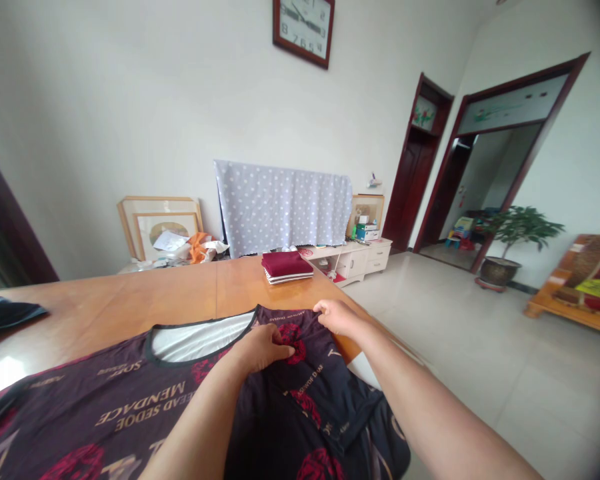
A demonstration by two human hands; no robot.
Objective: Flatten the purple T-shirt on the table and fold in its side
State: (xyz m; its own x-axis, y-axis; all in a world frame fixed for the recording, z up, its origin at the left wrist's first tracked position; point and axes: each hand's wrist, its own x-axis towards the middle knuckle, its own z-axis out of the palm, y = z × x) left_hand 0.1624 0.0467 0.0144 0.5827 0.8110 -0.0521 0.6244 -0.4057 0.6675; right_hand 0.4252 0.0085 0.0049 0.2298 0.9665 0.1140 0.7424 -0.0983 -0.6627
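Observation:
A dark T-shirt (130,400) with red roses and gold lettering lies spread on the wooden table (180,293), its neck opening facing away from me. My left hand (263,350) pinches the fabric near the shoulder, just right of the collar. My right hand (337,315) grips the shirt's shoulder edge at the table's right side. The sleeve hangs over the table edge below my right forearm.
A stack of folded dark red and white cloth (286,266) sits at the table's far edge. A dark garment (5,312) lies at the far left. Beyond stand a covered TV (285,207), a low cabinet (360,257), picture frames (160,223) and a potted plant (517,243).

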